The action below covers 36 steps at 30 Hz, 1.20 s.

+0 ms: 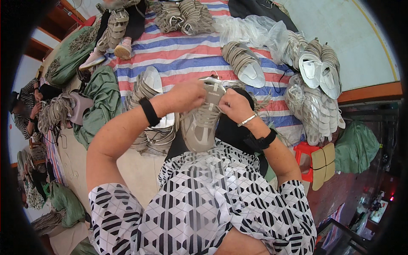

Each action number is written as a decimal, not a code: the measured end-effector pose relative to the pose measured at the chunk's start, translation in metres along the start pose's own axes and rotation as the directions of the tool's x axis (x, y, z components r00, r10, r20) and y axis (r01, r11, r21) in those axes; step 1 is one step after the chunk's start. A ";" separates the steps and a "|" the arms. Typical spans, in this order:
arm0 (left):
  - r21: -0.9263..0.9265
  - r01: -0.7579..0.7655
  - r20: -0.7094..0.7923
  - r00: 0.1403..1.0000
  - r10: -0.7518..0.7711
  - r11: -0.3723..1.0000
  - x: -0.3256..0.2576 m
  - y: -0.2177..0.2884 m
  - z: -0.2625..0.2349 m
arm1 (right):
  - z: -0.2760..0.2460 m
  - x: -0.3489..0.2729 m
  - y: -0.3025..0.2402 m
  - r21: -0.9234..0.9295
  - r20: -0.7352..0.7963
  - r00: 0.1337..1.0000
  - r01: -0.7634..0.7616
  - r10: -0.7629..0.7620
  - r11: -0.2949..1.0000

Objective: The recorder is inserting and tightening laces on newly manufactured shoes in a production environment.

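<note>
A beige-grey sneaker rests on my lap, toe toward me, tongue pointing away. My left hand grips the top of the tongue and the laces from the left. My right hand pinches the laces at the collar from the right. Both wrists carry black bands, and the right one also wears a silver bracelet. My torso in a black-and-white patterned shirt fills the lower middle of the view.
Stacks of the same sneakers lie on a red, blue and white striped tarp. Clear plastic bags sit behind them. A red stool stands at my right. Green sacks and other seated people are at the left.
</note>
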State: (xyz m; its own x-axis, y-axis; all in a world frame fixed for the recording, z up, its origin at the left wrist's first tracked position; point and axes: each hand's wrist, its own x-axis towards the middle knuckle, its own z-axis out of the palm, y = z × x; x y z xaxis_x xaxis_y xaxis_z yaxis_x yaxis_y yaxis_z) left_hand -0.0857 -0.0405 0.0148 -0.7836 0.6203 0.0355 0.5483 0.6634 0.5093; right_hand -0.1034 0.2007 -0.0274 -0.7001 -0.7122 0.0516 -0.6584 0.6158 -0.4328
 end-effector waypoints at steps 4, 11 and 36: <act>-0.025 0.110 0.028 0.994 -0.109 0.994 0.002 -0.006 0.009 | 0.001 -0.006 0.030 0.990 0.119 0.891 -0.075 0.438 -0.117; 0.089 0.046 -0.012 0.999 -0.045 0.995 0.002 0.012 0.002 | -0.009 -0.003 -0.012 0.380 -0.522 0.827 0.009 0.206 0.925; 0.047 0.244 0.110 0.963 -0.248 0.969 0.006 0.003 0.010 | 0.008 -0.004 -0.001 0.832 0.333 0.891 -0.432 0.308 0.349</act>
State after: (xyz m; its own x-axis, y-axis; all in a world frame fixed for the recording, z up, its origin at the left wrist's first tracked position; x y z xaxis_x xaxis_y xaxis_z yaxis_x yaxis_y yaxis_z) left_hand -0.0860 -0.0311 0.0079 -0.8582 0.4783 -0.1863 0.3534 0.8138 0.4614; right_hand -0.0972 0.2003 -0.0343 -0.7346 -0.5573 -0.3871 0.3022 0.2421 -0.9220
